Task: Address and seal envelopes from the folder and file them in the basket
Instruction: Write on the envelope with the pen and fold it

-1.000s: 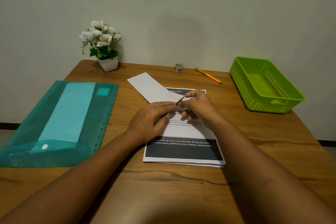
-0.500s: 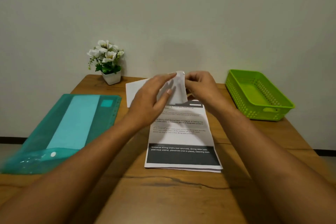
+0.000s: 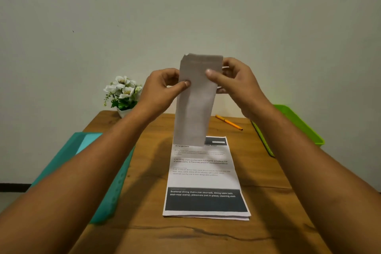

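A long white envelope (image 3: pixel 194 109) hangs upright in the air above the table, its upper end near eye level. My left hand (image 3: pixel 162 88) pinches its left edge with thumb in front. My right hand (image 3: pixel 233 80) pinches the right edge near the top, thumb on the front face. The teal folder (image 3: pixel 88 150) lies at the left of the table, partly behind my left arm. The green basket (image 3: pixel 299 128) stands at the right, mostly hidden by my right arm.
A printed sheet (image 3: pixel 204 179) lies flat in the middle of the wooden table (image 3: pixel 156 233). An orange pen (image 3: pixel 228 122) lies beyond it toward the back. A small pot of white flowers (image 3: pixel 123 95) stands at the back left by the wall.
Both hands have lifted the envelope from the table up in front of the wall and turned it upright. The view has tilted upward.
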`<state>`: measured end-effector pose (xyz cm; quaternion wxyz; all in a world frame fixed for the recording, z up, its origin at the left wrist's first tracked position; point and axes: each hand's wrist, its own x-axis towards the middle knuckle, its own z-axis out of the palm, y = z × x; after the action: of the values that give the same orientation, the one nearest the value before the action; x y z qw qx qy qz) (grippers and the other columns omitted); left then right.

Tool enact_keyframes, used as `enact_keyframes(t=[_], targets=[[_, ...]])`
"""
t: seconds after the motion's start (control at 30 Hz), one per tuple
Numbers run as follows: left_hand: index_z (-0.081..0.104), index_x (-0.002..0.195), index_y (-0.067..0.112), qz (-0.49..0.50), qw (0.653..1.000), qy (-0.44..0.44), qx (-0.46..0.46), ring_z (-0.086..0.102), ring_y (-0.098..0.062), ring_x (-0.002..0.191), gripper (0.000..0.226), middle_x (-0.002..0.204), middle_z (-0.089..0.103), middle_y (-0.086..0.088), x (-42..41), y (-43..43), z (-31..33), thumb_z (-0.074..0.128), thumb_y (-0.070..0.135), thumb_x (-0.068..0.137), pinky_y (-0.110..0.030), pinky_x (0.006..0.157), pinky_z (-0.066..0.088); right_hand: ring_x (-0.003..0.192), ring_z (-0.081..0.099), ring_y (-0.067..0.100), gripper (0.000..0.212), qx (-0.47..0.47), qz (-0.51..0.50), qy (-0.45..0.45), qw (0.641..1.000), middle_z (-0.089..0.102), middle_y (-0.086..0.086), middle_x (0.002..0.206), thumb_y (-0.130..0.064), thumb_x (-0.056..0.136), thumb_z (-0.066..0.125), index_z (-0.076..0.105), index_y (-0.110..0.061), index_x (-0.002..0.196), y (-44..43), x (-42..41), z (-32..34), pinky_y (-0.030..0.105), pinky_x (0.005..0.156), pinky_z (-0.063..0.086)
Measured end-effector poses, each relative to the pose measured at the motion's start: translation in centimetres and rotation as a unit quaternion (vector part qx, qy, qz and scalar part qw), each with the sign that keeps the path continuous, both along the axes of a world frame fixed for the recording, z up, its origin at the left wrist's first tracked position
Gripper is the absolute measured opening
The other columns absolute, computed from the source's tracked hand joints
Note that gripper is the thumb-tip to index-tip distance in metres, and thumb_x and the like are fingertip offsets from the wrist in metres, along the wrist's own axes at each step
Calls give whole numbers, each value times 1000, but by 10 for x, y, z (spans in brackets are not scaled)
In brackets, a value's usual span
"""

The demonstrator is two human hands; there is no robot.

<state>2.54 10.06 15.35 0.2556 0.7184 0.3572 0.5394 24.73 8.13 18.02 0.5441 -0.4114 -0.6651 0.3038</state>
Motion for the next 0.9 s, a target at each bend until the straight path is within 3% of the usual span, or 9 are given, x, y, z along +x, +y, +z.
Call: enact_keyframes(t=[0.13,0.3,0.5,0.6,0.77,0.9], targets=[[76,110,12,-18,999,-35,2,73,-24,105,18,109,77,-5,6,1,13,72,18,94,-52,96,58,93,75,21,7,-3,-20,-16,1000,78,7,100,-10,97,70,73,-14,102,3,4,-10,38,76,61],[75,108,13,-28,999,-41,-17,73,-26,106,18,109,77,-6,8,0,3,73,22,93,-54,96,57,95,75,24,11,-20,-25,4,999,79,11,102,-10,97,71,73,-6,107,3,6,-21,37,74,61],[67,123,18,0,999,-25,-49,70,-20,108,38,115,73,0,6,-6,-28,80,26,89,-50,96,58,95,71,19,23,-90,7,-1,996,74,15,105,-14,93,78,71,-13,115,-3,5,-55,27,72,59],[62,128,25,11,999,-5,-46,70,-23,105,43,111,71,-5,7,-8,-31,80,27,89,-49,92,60,94,71,18,23,-102,6,4,995,75,7,100,-10,93,76,70,-11,115,-4,7,-61,27,71,58],[49,133,30,29,999,37,16,67,-14,97,46,113,62,0,8,-13,-24,74,23,94,-39,85,61,93,71,22,51,-22,-35,1,999,67,3,120,-7,89,79,60,-27,132,-5,5,-56,35,79,63],[63,121,24,48,991,80,101,64,-13,105,25,121,63,9,10,-16,-19,68,18,97,-40,82,60,106,69,16,39,64,-34,-64,995,62,-8,129,-11,88,78,70,-31,121,-5,0,-46,34,81,63]])
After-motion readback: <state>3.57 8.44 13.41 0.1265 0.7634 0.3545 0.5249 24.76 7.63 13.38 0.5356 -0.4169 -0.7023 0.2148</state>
